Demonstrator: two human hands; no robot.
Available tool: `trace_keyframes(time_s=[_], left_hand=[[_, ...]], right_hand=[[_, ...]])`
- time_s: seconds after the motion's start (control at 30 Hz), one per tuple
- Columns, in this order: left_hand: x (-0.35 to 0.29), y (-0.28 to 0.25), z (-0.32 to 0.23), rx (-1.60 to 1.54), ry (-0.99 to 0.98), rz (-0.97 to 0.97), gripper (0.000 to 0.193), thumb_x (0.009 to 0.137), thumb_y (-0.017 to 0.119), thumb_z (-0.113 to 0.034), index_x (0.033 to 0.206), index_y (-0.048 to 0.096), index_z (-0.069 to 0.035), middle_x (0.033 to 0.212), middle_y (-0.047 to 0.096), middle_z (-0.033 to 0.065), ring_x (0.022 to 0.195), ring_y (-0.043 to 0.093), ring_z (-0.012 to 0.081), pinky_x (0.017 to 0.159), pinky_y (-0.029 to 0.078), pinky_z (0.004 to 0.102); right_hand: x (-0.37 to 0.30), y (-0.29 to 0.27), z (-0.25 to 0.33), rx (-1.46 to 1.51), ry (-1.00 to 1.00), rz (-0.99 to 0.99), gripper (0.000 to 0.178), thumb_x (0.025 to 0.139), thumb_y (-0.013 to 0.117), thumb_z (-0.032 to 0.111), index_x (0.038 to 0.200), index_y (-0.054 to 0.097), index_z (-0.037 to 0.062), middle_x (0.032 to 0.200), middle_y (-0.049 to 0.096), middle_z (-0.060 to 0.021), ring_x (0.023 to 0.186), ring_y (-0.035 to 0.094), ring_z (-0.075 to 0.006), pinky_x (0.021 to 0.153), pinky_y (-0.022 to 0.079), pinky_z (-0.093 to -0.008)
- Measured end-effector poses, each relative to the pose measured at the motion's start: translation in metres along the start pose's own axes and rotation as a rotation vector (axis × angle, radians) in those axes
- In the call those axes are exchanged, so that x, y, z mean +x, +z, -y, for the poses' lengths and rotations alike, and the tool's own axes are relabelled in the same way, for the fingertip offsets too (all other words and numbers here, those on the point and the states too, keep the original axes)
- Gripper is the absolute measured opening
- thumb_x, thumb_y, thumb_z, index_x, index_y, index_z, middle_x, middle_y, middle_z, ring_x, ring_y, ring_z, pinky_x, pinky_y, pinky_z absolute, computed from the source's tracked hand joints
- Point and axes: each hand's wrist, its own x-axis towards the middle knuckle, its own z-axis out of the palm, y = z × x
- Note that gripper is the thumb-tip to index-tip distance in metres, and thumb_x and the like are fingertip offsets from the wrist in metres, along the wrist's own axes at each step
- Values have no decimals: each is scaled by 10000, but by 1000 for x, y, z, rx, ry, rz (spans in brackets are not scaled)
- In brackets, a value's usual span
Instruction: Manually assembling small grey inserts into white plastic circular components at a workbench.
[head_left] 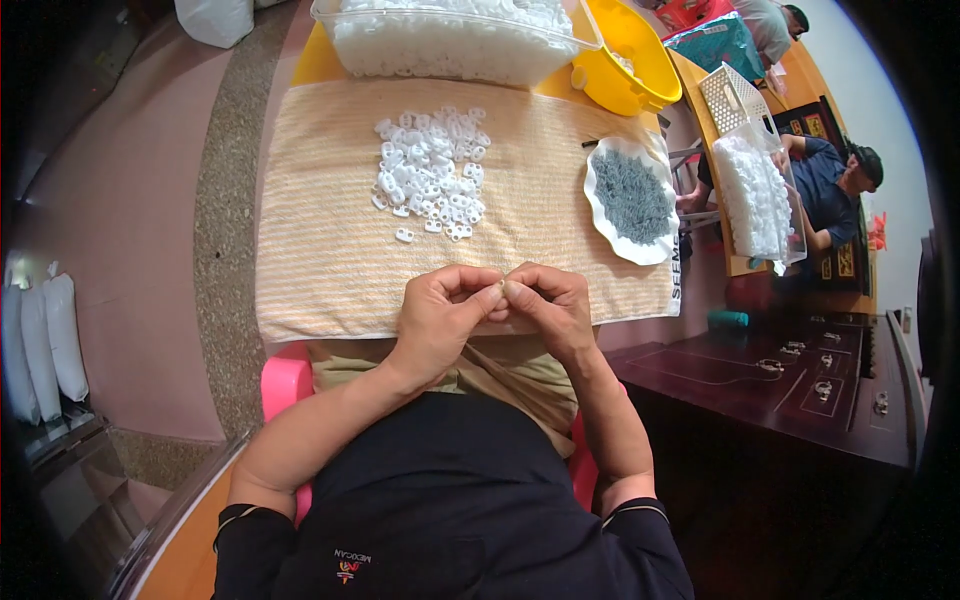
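My left hand and my right hand meet over the towel's near edge, fingertips pinched together. Whatever sits between them is too small and too covered by the fingers to name. Beyond the hands, a loose pile of small white plastic pieces with holes lies on the striped towel. To the right of the pile, a white scalloped plate holds a heap of small grey pieces. Neither hand touches the pile or the plate.
A clear plastic bin full of white pieces stands at the far edge, beside a yellow basin. Near the plate lies a small dark stick. At the right, a person sits by another bin of white pieces. White sacks stand far left.
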Motion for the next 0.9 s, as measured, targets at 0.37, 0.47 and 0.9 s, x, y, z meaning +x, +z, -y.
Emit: trace_keyframes(time_s=[0.37, 0.47, 0.9], left_hand=[[2, 0, -5, -132, -58, 22, 169, 904, 618, -66, 1031, 607, 45, 874, 658, 75, 764, 634, 103, 718, 542, 227], [1, 0, -9, -191, -66, 31, 162, 898, 614, -47, 1045, 598, 20, 889, 656, 82, 777, 651, 130, 733, 557, 250], [1, -1, -9, -282, -38, -8, 143, 894, 607, -20, 1034, 603, 10, 907, 639, 66, 820, 646, 138, 767, 569, 275]], right_hand=[[3, -10, -2, -13, 21, -14, 150, 921, 597, 98, 907, 648, -42, 841, 657, -51, 751, 602, -88, 687, 499, -227], [7, -19, 2, -18, 42, -14, 162, 919, 603, 109, 910, 647, -46, 827, 652, -51, 729, 599, -90, 664, 505, -233], [84, -15, 12, -588, -333, 62, 140, 829, 665, 50, 956, 683, -6, 773, 630, -33, 667, 541, -75, 597, 443, -238]])
